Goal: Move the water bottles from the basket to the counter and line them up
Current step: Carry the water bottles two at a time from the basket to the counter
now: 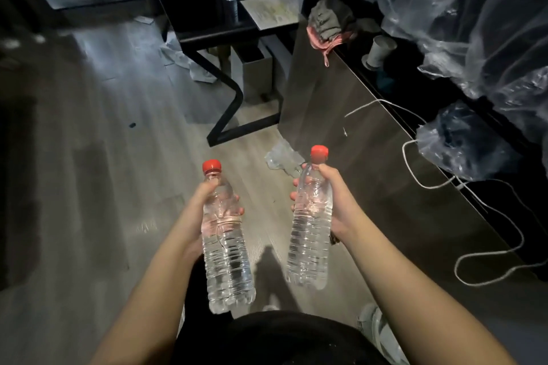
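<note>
Fingers of your left grip (204, 204) curl round the upper body of a red-capped bottle (225, 249), held upright over the floor (118, 157) in front of your waist. Your right grip (332, 204) wraps the shoulder of a second bottle (310, 234), slightly tilted and apart from the first. Just right of it runs the dark bench (385, 187), carrying crumpled plastic bags (462, 145).

Left bottle (226, 246), right bottle (310, 234), red-capped, seemingly full
</note>
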A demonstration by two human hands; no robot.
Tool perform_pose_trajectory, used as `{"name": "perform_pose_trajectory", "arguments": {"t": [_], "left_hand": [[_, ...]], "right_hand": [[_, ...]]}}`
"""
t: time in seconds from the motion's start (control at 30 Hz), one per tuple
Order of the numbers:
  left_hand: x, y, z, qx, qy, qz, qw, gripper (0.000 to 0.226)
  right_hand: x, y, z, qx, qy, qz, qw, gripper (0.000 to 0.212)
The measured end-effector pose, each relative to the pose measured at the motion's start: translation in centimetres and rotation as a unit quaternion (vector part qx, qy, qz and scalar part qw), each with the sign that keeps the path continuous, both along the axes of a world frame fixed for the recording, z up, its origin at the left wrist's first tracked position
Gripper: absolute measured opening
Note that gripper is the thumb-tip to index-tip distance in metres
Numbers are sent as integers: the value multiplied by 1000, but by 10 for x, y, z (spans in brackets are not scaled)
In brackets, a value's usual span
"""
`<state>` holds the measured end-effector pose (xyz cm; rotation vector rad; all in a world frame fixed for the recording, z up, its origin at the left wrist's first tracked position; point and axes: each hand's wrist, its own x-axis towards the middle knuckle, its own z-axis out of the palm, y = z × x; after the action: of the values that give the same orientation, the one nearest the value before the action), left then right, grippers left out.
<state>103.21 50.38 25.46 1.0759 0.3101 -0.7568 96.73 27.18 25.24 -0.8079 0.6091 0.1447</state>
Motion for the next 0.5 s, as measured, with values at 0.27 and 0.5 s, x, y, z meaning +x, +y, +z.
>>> {"name": "perform_pose_trajectory", "arguments": {"t": [0.27,0.5], "left_hand": [[160,46,-2,17,17,-45,999,28],[280,97,6,14,14,-45,999,40]], "right_hand": [[140,51,-1,-28,13,-62,998,23],[249,101,14,-30,9,-75,997,24]]}}
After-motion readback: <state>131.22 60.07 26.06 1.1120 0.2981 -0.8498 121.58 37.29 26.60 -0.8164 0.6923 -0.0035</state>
